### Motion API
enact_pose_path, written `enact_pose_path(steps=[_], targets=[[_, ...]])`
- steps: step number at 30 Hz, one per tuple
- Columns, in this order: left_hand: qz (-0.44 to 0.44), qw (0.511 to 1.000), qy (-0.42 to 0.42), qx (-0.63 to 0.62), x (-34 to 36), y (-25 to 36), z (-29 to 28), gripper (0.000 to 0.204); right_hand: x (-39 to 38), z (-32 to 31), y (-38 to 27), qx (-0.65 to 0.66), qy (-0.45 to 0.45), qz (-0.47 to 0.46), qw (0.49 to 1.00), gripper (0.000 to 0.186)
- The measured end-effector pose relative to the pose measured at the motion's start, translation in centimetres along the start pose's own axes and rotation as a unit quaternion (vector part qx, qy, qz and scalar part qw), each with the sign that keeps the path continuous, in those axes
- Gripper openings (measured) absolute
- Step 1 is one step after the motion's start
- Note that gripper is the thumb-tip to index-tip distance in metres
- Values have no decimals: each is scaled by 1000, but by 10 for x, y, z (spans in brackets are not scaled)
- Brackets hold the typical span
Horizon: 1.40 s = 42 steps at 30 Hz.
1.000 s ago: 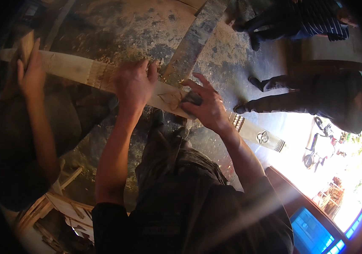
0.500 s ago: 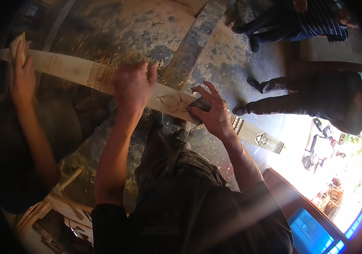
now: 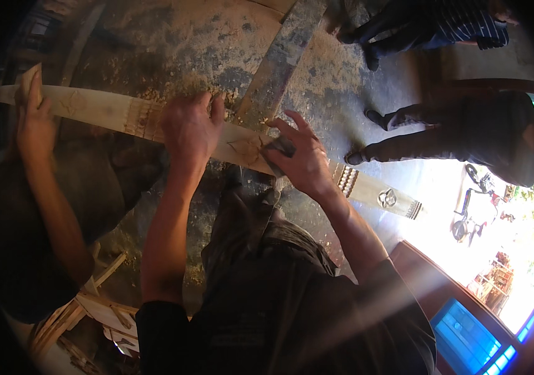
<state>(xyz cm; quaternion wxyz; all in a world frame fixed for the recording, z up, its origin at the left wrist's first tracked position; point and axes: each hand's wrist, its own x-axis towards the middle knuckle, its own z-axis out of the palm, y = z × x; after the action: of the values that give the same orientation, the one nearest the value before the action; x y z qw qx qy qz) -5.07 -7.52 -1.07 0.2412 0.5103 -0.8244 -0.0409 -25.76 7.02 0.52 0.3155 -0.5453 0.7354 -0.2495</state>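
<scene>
Head view looks straight down on a long pale wooden plank (image 3: 110, 112) that runs across the floor (image 3: 173, 37) from the upper left toward the lower right, its surface cut with carved patterns. The left hand (image 3: 189, 128) lies palm down on the middle of the plank, fingers curled over its far edge, pressing on the wood. The right hand (image 3: 301, 156) sits just beside it to the right, fingers spread, closed around a small dark block (image 3: 279, 149) that rests against the plank's top face next to a carved triangle (image 3: 246, 149). Whether the block is a sanding pad or another tool is not clear. Further right the plank shows a band of small round carvings (image 3: 346, 180) and a knot-like motif (image 3: 386, 198) near its end. Sawdust (image 3: 173, 87) lies thick on the floor along the far edge of the plank. A grey board (image 3: 279, 59) lies at an angle above it, one end meeting the plank near the right hand. At the far left end of the plank another person's hand (image 3: 32, 119) grips it, that arm reaching up from the lower left. Two more people stand at the upper right, one in a striped top (image 3: 461, 22), one in dark clothes (image 3: 473, 125). Wood offcuts (image 3: 92, 306) sit at the lower left
</scene>
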Motion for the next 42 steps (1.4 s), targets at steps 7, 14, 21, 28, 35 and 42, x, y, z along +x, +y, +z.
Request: enact_pose_path(steps=[7,14,21,28,35,42], targets=[[-12,1000,-19,20,1,-1,1,35,7,4,0,37,-21,5,999,67],[2,1000,10,18,-4,0,4,37,1,1,1,41,-17,52,998,68],[10,999,35,12,0,-2,3,37,-8,4,7,49,2,44,998,62],[13,1000,10,16,-2,0,-2,39,-13,0,16,21,0,38,999,62],[7,1000,12,4,5,2,3,37,7,-5,9,77,3,0,997,55],[6,1000,6,24,1,-2,-1,35,-39,-100,19,151,97,-77,981,57]])
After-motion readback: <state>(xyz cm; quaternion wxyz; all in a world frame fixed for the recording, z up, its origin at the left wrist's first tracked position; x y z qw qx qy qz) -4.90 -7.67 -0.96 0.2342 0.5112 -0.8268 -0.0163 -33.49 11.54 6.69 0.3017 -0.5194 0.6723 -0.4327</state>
